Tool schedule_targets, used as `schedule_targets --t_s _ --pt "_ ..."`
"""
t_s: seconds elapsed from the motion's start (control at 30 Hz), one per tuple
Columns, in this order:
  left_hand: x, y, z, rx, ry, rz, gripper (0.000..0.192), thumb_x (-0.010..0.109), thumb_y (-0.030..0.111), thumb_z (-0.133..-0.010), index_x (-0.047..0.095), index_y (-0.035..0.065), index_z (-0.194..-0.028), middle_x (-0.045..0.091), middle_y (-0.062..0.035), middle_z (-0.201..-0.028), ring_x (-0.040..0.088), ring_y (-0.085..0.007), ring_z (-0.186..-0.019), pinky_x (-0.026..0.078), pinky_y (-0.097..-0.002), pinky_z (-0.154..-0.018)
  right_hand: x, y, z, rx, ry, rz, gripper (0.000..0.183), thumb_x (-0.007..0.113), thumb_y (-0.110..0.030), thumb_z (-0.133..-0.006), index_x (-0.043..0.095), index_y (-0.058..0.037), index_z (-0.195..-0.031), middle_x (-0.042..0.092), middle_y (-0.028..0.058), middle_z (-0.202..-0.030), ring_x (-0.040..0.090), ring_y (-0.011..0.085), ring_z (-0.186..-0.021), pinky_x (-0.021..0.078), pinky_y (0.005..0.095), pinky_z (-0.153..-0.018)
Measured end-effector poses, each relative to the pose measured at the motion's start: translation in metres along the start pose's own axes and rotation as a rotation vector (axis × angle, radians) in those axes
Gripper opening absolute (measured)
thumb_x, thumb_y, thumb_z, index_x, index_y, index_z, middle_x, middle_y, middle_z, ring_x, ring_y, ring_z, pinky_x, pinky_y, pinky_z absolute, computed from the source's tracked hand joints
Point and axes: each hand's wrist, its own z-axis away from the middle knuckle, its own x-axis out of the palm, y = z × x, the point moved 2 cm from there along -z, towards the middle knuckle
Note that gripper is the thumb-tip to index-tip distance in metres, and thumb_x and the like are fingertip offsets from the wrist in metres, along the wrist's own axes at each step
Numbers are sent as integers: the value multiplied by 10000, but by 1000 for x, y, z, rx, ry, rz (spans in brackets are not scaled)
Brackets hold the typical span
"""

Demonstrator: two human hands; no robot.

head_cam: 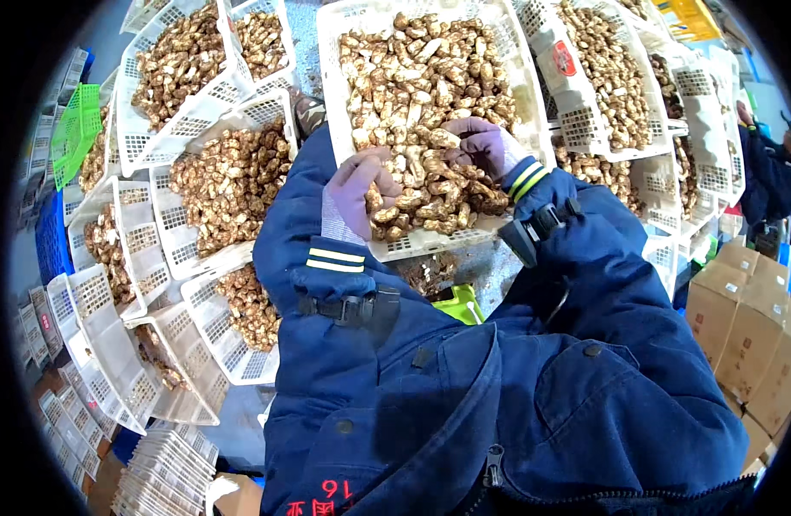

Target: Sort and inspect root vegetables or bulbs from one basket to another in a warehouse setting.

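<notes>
A white perforated plastic crate [334, 84] full of brown-and-cream mushrooms [395, 77] lies before me. My left hand [356, 190], in a purple knit-cuffed glove, rests at the crate's near left part. Its fingers curl against the mushrooms there; whether they grip one is unclear. My right hand [482, 147], gloved alike, is over the right part of the pile. A pale mushroom [444, 138] lies at its fingertips, with thumb and fingers bent around its end. Darker mushrooms [489, 195] lie just below this hand.
More white crates of mushrooms stand at left [202, 258] and right [582, 129]. A green basket [76, 135] is at far left, stacked empty crates [166, 474] at lower left. Cardboard boxes [744, 322] stand at right; another person [773, 171] is beyond. A bright green object [458, 304] lies below my crate.
</notes>
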Motion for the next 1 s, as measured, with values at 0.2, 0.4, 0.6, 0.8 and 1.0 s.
schedule_targets --t_s 0.2,0.4,0.6,0.8,1.0 --pt "43 -6 -2 -95 -113 94 427 600 312 -879 528 1 -1162 577 -37 -748 542 -100 -667 445 -219 -595 48 -26 55 -110 -195 31 338 530 -41 -848 493 29 -1177 582 93 -1071 628 210 -960 523 283 -821" --pt "12 13 21 224 -73 77 223 453 129 -909 574 4 -1048 500 -19 -656 474 -89 -520 448 -231 -485 2 -54 59 -472 277 639 215 529 -155 -886 638 -43 -1034 649 44 -886 585 114 -808 474 231 -746" --pt "-127 82 119 247 191 -644 259 490 149 -884 580 -17 -1060 575 -16 -653 450 -71 -451 365 -193 -412 -76 -43 69 -167 375 1322 293 519 -303 -809 654 -129 -1002 655 170 -875 633 315 -838 490 392 -761" --pt "-186 87 189 -21 462 -709 484 526 238 -915 426 -56 -1286 465 10 -594 399 -57 -439 308 -209 -387 -29 -11 37 -429 225 1592 324 548 -207 -778 611 -115 -1083 611 146 -1056 561 318 -1014 433 396 -900" --pt "-54 57 71 182 3 380 385 526 135 -914 446 -31 -1252 511 -60 -738 467 -106 -572 414 -220 -501 -15 31 -1 -517 234 2062 375 566 -157 -763 556 -140 -1137 542 56 -1121 496 259 -1076 407 409 -885"
